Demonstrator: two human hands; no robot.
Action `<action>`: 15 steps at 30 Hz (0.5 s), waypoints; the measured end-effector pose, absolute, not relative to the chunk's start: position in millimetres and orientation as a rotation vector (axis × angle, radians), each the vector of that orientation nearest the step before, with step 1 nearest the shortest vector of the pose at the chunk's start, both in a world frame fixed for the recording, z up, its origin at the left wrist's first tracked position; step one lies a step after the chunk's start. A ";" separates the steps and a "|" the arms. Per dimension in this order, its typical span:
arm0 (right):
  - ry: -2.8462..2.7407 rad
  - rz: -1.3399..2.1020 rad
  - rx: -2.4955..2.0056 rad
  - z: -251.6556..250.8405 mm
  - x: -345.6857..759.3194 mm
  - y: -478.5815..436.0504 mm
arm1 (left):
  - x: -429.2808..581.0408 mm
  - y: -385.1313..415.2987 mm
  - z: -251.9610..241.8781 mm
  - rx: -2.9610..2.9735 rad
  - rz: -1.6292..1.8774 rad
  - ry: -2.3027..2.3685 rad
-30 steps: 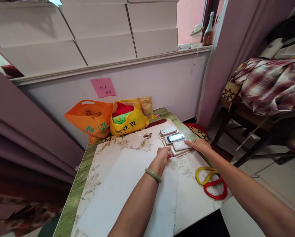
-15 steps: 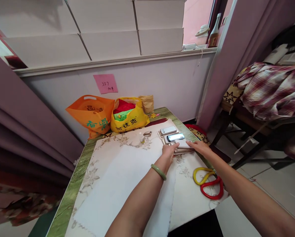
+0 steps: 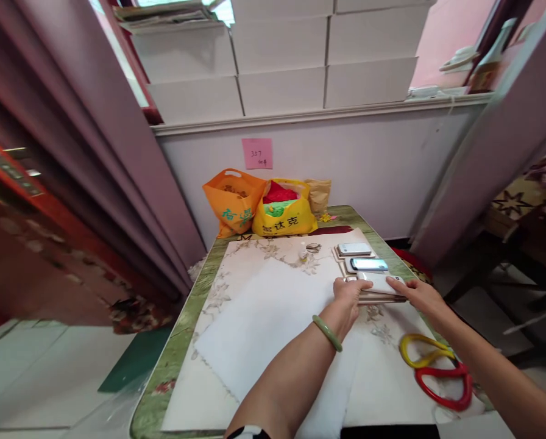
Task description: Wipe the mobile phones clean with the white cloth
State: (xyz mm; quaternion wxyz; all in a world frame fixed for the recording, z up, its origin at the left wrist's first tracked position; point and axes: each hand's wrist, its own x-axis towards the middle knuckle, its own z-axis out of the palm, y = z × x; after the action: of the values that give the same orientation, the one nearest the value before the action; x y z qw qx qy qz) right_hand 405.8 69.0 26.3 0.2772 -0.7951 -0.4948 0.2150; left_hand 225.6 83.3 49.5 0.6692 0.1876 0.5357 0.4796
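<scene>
Left hand (image 3: pixel 347 295) and right hand (image 3: pixel 423 295), nearly closed, pinch a white phone (image 3: pixel 379 283) between them

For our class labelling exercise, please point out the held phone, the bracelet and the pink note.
Held phone (image 3: pixel 378 283): head view, middle of its white surface.
Bracelet (image 3: pixel 326 333): head view, its green band.
Pink note (image 3: pixel 257 153): head view, its centre.

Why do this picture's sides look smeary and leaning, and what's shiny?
Head view, left: the reddish-brown door with a metal lock plate is blurred, perhaps from camera movement; head view, right: the tall, pale-necked bottle with a brown label leans, probably wide-lens stretching; head view, middle right: the dark-ended rectangular phone with a pale blue screen gleams, behind the held white rectangular phone.
</scene>
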 end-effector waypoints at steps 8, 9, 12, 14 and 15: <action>-1.422 1.054 -1.547 61.2 311.6 41.9 | 54.3 71.0 70.0 0.462 1.187 0.905; -1.509 1.032 -1.538 57.9 298.1 35.5 | 26.0 68.9 73.2 0.448 1.235 0.936; -1.879 0.903 -1.496 44.4 244.8 10.3 | -56.3 60.3 82.8 0.356 1.374 1.095; -2.148 0.867 -1.388 37.9 203.3 -9.8 | -103.3 51.3 87.9 0.310 1.447 1.183; -2.262 0.846 -1.340 36.4 184.4 -19.5 | -123.5 45.6 89.7 0.288 1.491 1.225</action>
State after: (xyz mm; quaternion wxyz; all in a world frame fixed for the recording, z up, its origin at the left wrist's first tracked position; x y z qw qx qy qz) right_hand 184.4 -19.5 36.4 0.1885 -0.4764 -0.8044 0.3008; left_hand -123.5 45.6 89.7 0.5607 0.1223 0.5200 0.6327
